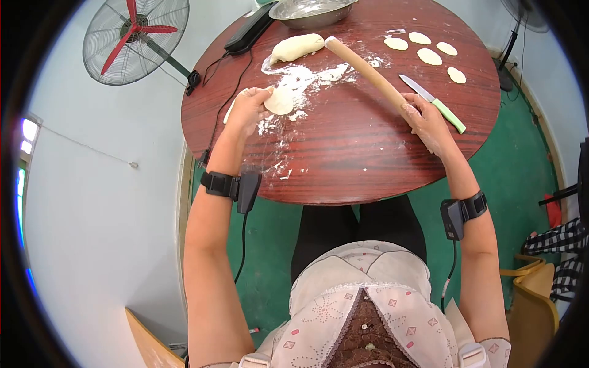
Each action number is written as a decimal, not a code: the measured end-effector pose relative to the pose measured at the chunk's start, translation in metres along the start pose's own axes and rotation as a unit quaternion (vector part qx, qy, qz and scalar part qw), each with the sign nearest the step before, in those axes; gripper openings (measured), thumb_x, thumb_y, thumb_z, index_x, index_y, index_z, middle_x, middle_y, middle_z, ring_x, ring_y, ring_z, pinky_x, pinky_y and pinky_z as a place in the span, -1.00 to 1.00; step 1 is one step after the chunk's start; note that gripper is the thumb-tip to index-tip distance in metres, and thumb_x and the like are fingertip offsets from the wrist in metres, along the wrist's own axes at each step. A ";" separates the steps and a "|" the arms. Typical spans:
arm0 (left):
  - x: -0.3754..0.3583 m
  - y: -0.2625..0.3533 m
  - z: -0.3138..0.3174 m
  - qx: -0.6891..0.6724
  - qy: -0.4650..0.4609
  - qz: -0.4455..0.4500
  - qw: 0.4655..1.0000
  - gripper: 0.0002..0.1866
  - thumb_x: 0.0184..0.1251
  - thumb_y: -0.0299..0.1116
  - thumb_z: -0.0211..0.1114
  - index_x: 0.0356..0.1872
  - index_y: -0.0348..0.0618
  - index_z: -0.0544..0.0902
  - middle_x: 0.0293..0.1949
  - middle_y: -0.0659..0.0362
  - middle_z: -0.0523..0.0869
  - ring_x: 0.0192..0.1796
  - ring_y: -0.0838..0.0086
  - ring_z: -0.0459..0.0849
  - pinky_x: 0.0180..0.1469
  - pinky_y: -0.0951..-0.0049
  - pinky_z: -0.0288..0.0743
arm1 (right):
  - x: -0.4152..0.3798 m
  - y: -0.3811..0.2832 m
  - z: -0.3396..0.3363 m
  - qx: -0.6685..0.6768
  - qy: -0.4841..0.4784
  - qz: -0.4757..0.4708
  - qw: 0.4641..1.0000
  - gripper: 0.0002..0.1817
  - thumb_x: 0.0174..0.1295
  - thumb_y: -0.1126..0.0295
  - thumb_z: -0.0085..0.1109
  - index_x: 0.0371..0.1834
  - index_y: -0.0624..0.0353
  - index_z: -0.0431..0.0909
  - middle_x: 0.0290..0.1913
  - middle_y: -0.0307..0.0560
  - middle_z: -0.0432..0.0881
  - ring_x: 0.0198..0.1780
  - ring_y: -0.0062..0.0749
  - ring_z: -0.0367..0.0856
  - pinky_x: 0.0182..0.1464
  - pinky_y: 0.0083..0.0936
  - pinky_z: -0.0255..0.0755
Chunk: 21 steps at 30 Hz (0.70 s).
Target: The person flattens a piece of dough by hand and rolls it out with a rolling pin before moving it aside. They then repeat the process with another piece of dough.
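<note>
My left hand pinches the edge of a flat round dough wrapper at the left of the table. Part of another pale dough piece peeks out behind that hand. My right hand is closed around the near end of a wooden rolling pin, which slants away to the upper left. Close beside the right hand lies a knife with a green handle. Loose flour is spread between the hands, and a thick dough log rests beyond it.
Several flat dough rounds lie at the far right of the round table. A metal bowl and a black case stand at the back. A cable runs down the left side. A fan is at left.
</note>
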State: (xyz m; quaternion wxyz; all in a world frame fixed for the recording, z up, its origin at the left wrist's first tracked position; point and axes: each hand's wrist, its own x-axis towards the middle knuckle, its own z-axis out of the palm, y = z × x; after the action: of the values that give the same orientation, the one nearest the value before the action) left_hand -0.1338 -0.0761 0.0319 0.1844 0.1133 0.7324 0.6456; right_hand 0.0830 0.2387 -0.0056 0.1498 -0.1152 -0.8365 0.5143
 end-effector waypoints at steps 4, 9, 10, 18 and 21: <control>-0.002 -0.002 0.004 -0.123 -0.020 -0.059 0.990 -0.73 0.46 -0.31 0.13 0.01 -0.30 0.54 -0.09 0.01 0.72 -0.08 0.32 0.73 -0.10 0.32 0.63 | 0.002 -0.005 -0.002 0.005 -0.038 0.038 0.999 -0.60 0.45 0.22 -0.04 0.21 0.22 0.48 -0.29 -0.19 0.56 -0.36 -0.58 0.48 -0.32 -0.57 0.45; -0.003 -0.010 0.012 -0.273 -0.006 -0.148 0.951 -0.65 0.42 -0.34 0.18 0.17 -0.21 0.49 -0.01 0.06 0.70 -0.01 0.33 0.71 -0.07 0.29 0.61 | 0.005 -0.005 -0.009 0.036 -0.056 0.071 0.995 -0.59 0.48 0.19 -0.10 0.22 0.23 0.47 -0.32 -0.29 0.49 -0.36 -0.65 0.43 -0.29 -0.63 0.46; -0.003 -0.013 0.014 -0.233 -0.003 -0.140 0.962 -0.63 0.41 -0.35 0.21 0.19 -0.19 0.48 -0.01 0.06 0.70 0.00 0.35 0.70 -0.07 0.31 0.61 | 0.005 -0.007 -0.010 0.046 -0.059 0.078 0.994 -0.58 0.48 0.19 -0.10 0.22 0.24 0.47 -0.32 -0.29 0.49 -0.36 -0.65 0.43 -0.29 -0.63 0.46; -0.003 -0.015 0.026 0.000 -0.048 -0.098 0.994 -0.65 0.32 -0.39 0.31 0.06 -0.35 0.57 -0.12 0.09 0.71 -0.13 0.41 0.72 -0.12 0.34 0.65 | 0.007 -0.008 -0.008 -0.002 -0.071 0.063 0.995 -0.58 0.48 0.16 -0.12 0.21 0.20 0.48 -0.33 -0.22 0.50 -0.38 -0.58 0.47 -0.32 -0.58 0.49; -0.005 -0.008 0.034 -0.052 -0.089 -0.135 0.986 -0.68 0.31 -0.40 0.31 0.02 -0.33 0.59 -0.13 0.09 0.71 -0.13 0.41 0.72 -0.11 0.35 0.65 | 0.004 -0.011 -0.007 -0.025 -0.080 0.044 0.996 -0.58 0.47 0.16 -0.11 0.21 0.20 0.47 -0.33 -0.21 0.50 -0.37 -0.56 0.47 -0.30 -0.56 0.49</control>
State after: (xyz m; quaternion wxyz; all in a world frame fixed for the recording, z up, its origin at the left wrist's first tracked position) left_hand -0.1148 -0.0486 0.0213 0.3395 0.0607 0.6873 0.6393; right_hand 0.0811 0.2414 0.0073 0.0567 -0.1140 -0.8527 0.5067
